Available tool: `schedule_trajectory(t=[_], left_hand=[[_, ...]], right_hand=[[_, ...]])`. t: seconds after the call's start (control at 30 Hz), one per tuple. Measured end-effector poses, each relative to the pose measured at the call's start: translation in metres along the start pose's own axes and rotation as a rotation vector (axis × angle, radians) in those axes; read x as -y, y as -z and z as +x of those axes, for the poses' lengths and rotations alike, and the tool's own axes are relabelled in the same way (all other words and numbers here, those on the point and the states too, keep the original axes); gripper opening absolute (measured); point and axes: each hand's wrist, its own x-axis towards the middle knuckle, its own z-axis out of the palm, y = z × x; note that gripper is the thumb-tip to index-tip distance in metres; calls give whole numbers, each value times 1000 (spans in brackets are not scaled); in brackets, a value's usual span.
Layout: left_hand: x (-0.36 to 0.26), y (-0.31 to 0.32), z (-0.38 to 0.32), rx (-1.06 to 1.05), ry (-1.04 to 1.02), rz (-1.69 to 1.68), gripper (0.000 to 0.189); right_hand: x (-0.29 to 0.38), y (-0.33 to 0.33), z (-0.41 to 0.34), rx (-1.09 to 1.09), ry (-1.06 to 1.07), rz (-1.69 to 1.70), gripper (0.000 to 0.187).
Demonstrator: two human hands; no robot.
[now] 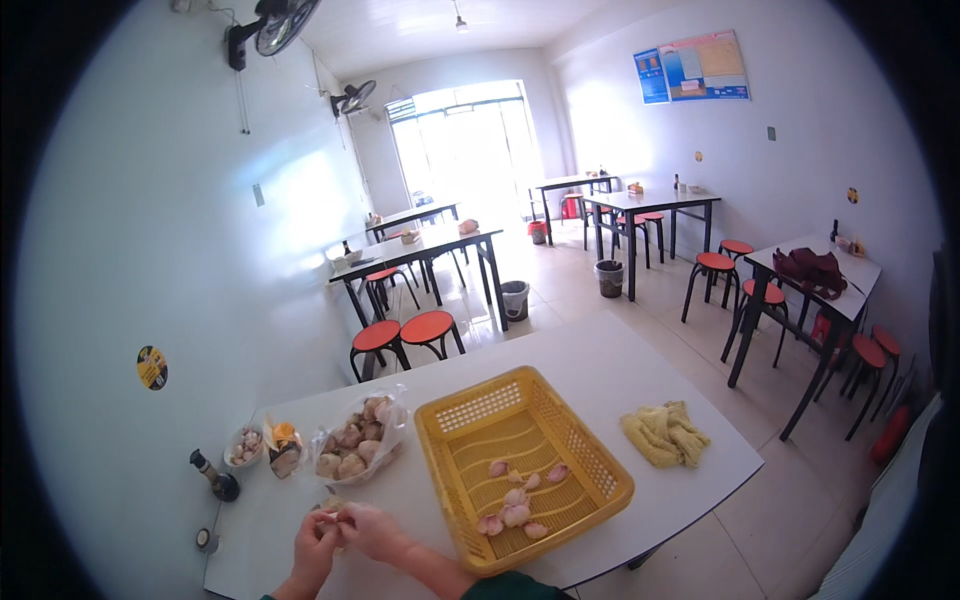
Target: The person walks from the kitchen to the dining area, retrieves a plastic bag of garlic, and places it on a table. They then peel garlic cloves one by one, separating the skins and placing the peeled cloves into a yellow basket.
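My left hand (313,541) and my right hand (373,531) meet above the near left part of the white table (577,349). Their fingertips pinch a small piece of garlic (328,527), mostly hidden by the fingers. Just beyond them lie papery garlic skins (330,503). A clear plastic bag (395,442) full of garlic bulbs (352,436) sits open farther back. To the right of my hands is a yellow plastic basket (491,439) with perforated walls. Several loose pinkish garlic cloves (516,514) rest on its floor, towards the near end.
Along the left wall stand a white bowl of garlic cloves (245,445), an orange-and-dark packet (283,450), a dark sauce bottle (215,477) and a small round container (205,540). A crumpled yellow cloth (664,435) lies right of the basket. Red stools (427,327) stand beyond the table.
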Motion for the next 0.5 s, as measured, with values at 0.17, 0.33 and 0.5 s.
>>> schedule_trajectory(t=[0.17, 0.33, 0.5], left_hand=[[-5, 3, 1, -34, -107, 375, 14], [-10, 2, 1, -16, -62, 339, 14], [-17, -4, 0, -48, -121, 426, 17]], right_hand=[[4, 5, -1, -9, 44, 12, 18], [-2, 8, -4, -72, 128, -44, 16], [-5, 8, -5, -96, 226, -79, 17]])
